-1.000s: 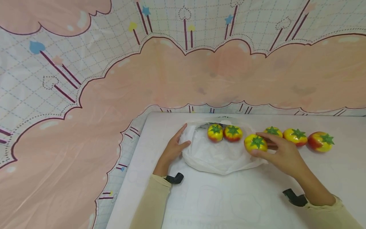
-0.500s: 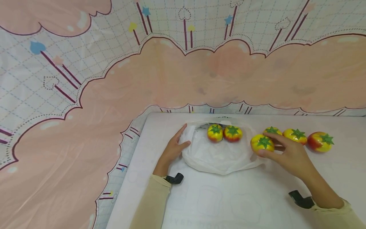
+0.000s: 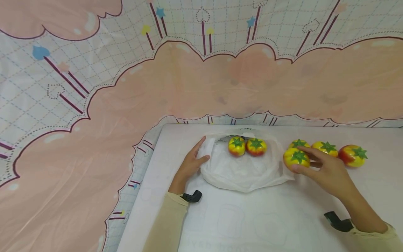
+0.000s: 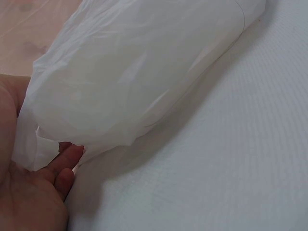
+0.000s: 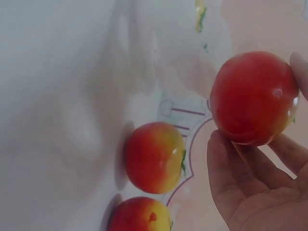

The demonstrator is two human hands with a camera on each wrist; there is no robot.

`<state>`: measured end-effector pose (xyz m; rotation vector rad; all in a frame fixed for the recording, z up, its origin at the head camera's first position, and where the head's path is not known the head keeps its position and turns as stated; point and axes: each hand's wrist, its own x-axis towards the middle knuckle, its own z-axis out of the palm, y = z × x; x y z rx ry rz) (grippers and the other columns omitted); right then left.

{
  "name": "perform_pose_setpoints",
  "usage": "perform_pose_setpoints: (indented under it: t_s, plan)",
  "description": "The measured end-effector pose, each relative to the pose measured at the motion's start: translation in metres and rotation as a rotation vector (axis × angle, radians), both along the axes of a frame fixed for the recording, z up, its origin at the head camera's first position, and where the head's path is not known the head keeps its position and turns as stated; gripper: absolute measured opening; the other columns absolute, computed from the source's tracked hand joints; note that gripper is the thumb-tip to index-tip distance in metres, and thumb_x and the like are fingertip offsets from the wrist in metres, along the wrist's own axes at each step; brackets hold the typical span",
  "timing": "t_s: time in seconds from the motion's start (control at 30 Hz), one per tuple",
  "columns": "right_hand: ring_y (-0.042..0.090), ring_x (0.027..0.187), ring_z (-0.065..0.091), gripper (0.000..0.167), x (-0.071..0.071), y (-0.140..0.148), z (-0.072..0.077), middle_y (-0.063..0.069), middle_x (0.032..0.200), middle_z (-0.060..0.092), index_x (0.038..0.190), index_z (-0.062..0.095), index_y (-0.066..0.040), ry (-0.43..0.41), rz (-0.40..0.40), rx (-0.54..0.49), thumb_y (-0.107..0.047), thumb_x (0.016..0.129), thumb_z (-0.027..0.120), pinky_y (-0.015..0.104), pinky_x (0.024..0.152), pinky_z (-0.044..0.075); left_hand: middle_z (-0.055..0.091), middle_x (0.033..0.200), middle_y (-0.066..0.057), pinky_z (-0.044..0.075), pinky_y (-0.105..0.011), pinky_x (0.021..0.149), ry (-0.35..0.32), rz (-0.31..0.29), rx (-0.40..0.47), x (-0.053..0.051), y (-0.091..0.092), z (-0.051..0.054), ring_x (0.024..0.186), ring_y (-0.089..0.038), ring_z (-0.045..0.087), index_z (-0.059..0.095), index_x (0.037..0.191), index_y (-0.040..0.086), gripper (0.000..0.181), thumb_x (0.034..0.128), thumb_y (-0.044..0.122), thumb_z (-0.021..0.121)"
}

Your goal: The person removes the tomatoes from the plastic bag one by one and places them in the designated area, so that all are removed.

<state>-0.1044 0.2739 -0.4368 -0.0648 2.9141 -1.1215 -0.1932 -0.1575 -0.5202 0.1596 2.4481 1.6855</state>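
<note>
Right hand [image 3: 329, 175] reaches in at a slant, grip curled round a red-yellow tomato [image 3: 293, 161] just right of the plastic bag [image 3: 245, 176], left hand's [image 3: 190, 161] fingers loosely against it, white table [image 3: 220, 224], pink cartoon-print backdrop [image 3: 252, 84] behind.

The wrist views look dim and soft.

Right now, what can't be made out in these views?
Left wrist view: part of the left-hand grip, behind the white bag; whether it pinches the bag is unclear.
Head view: lower part of the row's leftmost fruit, behind the held fruit and right-hand grip.
Right wrist view: bottom fruit, cut off by the lower edge.
Head view: green marks at the bag's far side, too small.
</note>
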Motion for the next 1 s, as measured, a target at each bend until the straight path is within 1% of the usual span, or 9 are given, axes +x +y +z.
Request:
perform_pose_setpoints:
  t_s: [0.07,0.2,0.27,0.4,0.6,0.8,1.0]
  plan:
    - [0.051,0.113,0.063,0.080,0.001,0.002,-0.001,0.031,0.144,0.053,0.148,0.053,-0.008,-0.013,-0.011,0.010,-0.052,0.086,0.078,0.053,0.079,0.062,0.026,0.167,0.017,0.013,-0.048,0.131,-0.001,0.000,-0.001,0.000,0.000,0.000,0.159,-0.016,0.016,0.035,0.152,0.056,0.077,0.0955,0.017,0.071]
    - [0.052,0.115,0.060,0.082,0.002,0.006,-0.002,0.034,0.144,0.052,0.149,0.051,-0.006,-0.030,-0.018,0.013,-0.051,0.087,0.078,0.061,0.084,0.059,0.026,0.167,0.018,0.013,-0.048,0.131,-0.002,0.001,0.001,0.000,0.000,-0.001,0.159,-0.015,0.016,0.036,0.151,0.056,0.076,0.0956,0.017,0.071]
    - [0.052,0.116,0.059,0.084,0.002,0.008,-0.002,0.034,0.144,0.052,0.151,0.049,-0.005,-0.043,-0.024,0.013,-0.052,0.087,0.077,0.063,0.086,0.058,0.026,0.167,0.017,0.013,-0.048,0.131,0.000,0.001,0.003,0.000,0.000,-0.001,0.159,-0.016,0.016,0.036,0.151,0.055,0.076,0.0955,0.017,0.071]
    - [0.051,0.116,0.059,0.085,0.004,0.012,-0.003,0.033,0.144,0.052,0.151,0.048,-0.004,-0.045,-0.035,0.014,-0.053,0.087,0.077,0.060,0.084,0.059,0.026,0.167,0.017,0.013,-0.047,0.131,-0.001,0.000,0.001,0.000,0.000,-0.002,0.159,-0.016,0.016,0.036,0.152,0.055,0.076,0.0957,0.017,0.071]
    - [0.053,0.116,0.059,0.083,0.005,0.017,-0.008,0.033,0.146,0.050,0.152,0.048,-0.005,-0.055,-0.042,0.000,-0.051,0.088,0.076,0.051,0.077,0.063,0.026,0.167,0.016,0.013,-0.045,0.131,0.003,-0.006,0.008,0.001,0.000,0.000,0.159,-0.015,0.016,0.036,0.153,0.053,0.077,0.0956,0.016,0.070]
    - [0.055,0.118,0.056,0.086,0.006,0.022,-0.013,0.035,0.146,0.047,0.152,0.046,-0.003,-0.088,-0.051,0.005,-0.052,0.088,0.076,0.053,0.079,0.063,0.027,0.167,0.016,0.013,-0.044,0.131,0.022,-0.006,-0.004,0.000,0.000,-0.001,0.159,-0.014,0.016,0.036,0.154,0.051,0.077,0.0952,0.015,0.070]
    - [0.055,0.119,0.056,0.084,0.008,0.024,-0.017,0.035,0.146,0.048,0.151,0.047,-0.002,-0.082,-0.058,0.005,-0.051,0.088,0.076,0.054,0.081,0.062,0.028,0.167,0.016,0.013,-0.044,0.131,0.014,0.002,-0.008,0.000,0.001,0.000,0.158,-0.013,0.016,0.037,0.153,0.052,0.076,0.0949,0.016,0.071]
